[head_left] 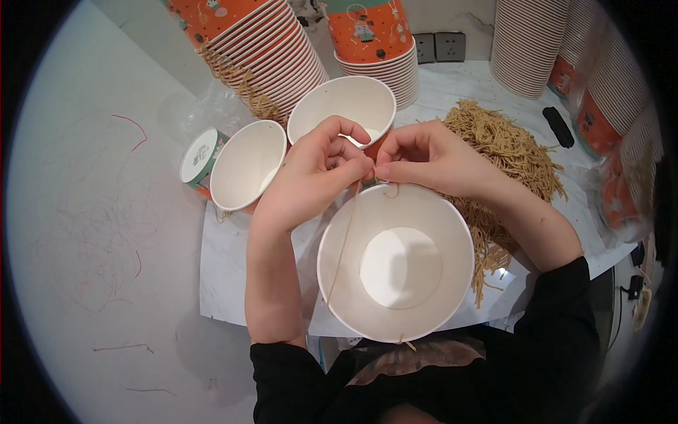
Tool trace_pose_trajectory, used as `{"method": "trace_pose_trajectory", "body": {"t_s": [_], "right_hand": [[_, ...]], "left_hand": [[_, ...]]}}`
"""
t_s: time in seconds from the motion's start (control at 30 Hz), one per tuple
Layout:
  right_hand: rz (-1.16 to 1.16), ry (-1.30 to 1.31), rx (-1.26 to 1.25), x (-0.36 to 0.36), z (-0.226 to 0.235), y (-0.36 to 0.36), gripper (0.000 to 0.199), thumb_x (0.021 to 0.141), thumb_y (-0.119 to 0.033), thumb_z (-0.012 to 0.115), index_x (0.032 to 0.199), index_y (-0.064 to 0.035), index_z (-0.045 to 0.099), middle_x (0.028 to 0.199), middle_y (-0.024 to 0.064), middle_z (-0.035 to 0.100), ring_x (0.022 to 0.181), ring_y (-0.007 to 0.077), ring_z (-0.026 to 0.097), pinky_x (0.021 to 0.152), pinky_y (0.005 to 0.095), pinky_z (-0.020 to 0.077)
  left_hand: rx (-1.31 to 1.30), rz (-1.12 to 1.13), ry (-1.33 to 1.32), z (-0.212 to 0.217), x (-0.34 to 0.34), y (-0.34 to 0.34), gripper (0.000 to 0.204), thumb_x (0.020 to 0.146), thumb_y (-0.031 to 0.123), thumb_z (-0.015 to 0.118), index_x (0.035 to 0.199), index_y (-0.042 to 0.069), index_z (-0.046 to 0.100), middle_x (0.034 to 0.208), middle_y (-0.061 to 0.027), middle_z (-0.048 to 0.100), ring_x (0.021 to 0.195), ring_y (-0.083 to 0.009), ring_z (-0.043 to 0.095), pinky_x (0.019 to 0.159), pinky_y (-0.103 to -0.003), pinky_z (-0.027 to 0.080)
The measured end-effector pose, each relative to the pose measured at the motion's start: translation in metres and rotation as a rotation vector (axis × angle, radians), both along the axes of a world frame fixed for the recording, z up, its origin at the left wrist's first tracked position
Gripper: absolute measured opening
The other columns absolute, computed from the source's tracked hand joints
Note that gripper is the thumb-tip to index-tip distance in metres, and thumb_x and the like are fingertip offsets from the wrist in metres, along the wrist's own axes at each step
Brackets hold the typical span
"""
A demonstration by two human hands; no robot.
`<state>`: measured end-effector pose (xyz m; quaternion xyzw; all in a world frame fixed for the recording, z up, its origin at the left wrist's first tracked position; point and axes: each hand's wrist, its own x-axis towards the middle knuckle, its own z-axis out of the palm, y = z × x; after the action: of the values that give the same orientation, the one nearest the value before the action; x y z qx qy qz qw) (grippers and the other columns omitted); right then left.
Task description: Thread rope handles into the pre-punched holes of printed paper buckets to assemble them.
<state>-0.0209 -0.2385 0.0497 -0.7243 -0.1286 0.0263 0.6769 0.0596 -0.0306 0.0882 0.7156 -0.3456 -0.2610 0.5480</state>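
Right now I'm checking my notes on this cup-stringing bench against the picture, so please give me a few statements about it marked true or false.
1. Both hands pinch at the far rim of the large white paper cup. True: the left hand and right hand meet there.
2. A twine string runs across the inside of that cup. True.
3. The pile of tan twine pieces lies on the person's left. False: it lies on the right, behind the right hand.
4. The cup between the hands is full of water. False: it is empty, with its white bottom showing.
5. Two more open white cups stand beyond the left hand. True.
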Motion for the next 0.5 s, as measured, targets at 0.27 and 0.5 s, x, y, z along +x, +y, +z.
{"method": "trace_pose_trajectory", "body": {"t_s": [0.27,0.5], "right_hand": [[0.008,0.057,0.111,0.009,-0.009,0.002,0.009,0.091,-0.011,0.069,0.092,-0.0023,0.069,0.090,0.0007,0.070,0.082,0.0057,0.063,0.075,0.0216,0.0501],[0.069,0.192,0.205,0.015,-0.019,-0.001,0.009,0.090,-0.013,0.062,0.090,-0.0050,0.067,0.088,0.0007,0.066,0.080,0.0086,0.060,0.076,0.0248,0.0492]], "left_hand": [[-0.060,0.010,0.061,-0.004,0.000,-0.004,0.019,0.088,-0.001,0.058,0.107,0.000,0.055,0.084,-0.0039,0.065,0.074,-0.0071,0.062,0.066,-0.022,0.049],[-0.093,0.017,0.051,-0.007,-0.001,-0.013,0.014,0.086,-0.003,0.058,0.095,0.004,0.051,0.081,-0.0027,0.063,0.071,-0.0075,0.060,0.061,-0.022,0.046]]}}
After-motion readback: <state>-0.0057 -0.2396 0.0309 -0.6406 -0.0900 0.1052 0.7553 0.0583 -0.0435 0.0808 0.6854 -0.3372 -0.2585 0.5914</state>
